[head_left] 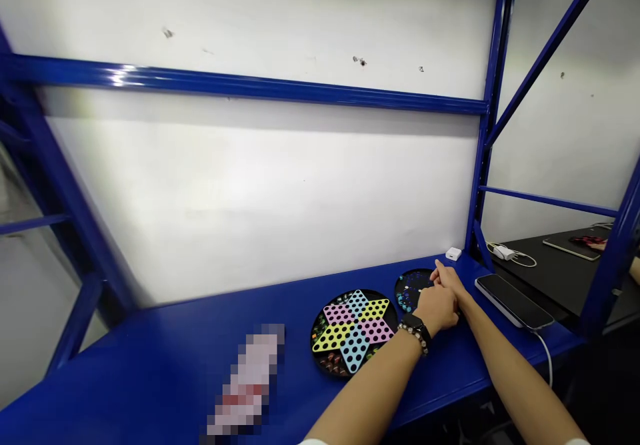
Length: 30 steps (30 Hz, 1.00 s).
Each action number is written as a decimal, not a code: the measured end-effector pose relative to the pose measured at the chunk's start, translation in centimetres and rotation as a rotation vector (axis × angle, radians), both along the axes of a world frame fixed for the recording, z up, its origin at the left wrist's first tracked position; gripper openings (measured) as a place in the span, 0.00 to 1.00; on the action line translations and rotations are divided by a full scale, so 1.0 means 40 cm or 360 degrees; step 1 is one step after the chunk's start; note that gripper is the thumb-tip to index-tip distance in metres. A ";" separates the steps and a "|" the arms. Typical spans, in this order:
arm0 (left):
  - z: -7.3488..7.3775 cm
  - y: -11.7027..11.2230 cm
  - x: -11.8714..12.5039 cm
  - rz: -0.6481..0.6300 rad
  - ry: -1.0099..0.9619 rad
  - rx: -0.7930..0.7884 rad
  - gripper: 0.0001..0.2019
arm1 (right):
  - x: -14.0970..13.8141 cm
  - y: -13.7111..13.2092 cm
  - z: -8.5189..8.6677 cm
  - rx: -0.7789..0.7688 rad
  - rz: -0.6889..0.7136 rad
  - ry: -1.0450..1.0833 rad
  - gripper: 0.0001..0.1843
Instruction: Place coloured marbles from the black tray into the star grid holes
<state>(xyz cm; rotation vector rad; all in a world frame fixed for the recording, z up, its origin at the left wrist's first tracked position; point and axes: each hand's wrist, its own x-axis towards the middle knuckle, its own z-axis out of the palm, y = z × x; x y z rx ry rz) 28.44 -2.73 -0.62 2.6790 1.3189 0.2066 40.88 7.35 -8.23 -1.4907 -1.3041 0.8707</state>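
Note:
My left hand [436, 306], with a dark watch and beaded bracelet at the wrist, is closed with its fingers curled. Whatever it may hold is hidden. Just beyond it is my right hand [447, 280], its fingers drawn together and partly covered; anything in them is too small to make out. The hands overlap at the right edge of a round black tray [399, 278] scattered with small blue and pale pieces. To the left lies a round Chinese checkers board [357, 322] with a pink, yellow and blue star. Small coloured pieces sit in compartments around the star.
A phone [515, 300] on a white block, with a white cable, lies at the right. A small white box [453, 254] stands by the wall. A blurred-out pale item [247, 378] lies left on the blue table [150, 365]. Blue metal posts [480, 165] frame the table.

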 end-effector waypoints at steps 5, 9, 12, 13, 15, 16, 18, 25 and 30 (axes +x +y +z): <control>0.042 -0.009 -0.053 -0.0070 -0.0012 0.0065 0.11 | -0.011 -0.005 -0.006 0.0009 0.0010 0.0042 0.34; 0.107 0.007 -0.200 -0.0024 -0.0124 0.0133 0.17 | -0.026 -0.012 -0.007 0.0027 0.0074 0.0033 0.34; 0.131 0.026 -0.362 0.0194 -0.0364 0.0108 0.19 | -0.038 -0.016 -0.010 0.0121 0.0071 -0.0041 0.32; 0.128 0.030 -0.418 0.0290 -0.0394 0.0079 0.19 | -0.042 -0.018 -0.011 0.0155 0.0073 -0.0080 0.32; 0.102 0.028 -0.520 0.0414 -0.0307 -0.0043 0.20 | -0.047 -0.024 -0.011 0.0221 0.0079 -0.0198 0.32; 0.082 0.022 -0.563 0.0461 -0.0241 -0.0124 0.21 | -0.048 -0.028 -0.011 0.0253 0.0083 -0.0266 0.32; 0.036 0.005 -0.630 0.0441 -0.0070 -0.0231 0.21 | -0.049 -0.037 -0.009 0.0293 0.0086 -0.0380 0.31; -0.025 0.030 -0.695 0.0534 0.0057 -0.0008 0.22 | -0.044 -0.052 -0.011 0.0306 0.0111 -0.0508 0.31; -0.031 0.101 -0.654 0.0253 0.0205 0.0271 0.22 | -0.045 -0.048 -0.019 0.0307 0.0143 -0.0536 0.31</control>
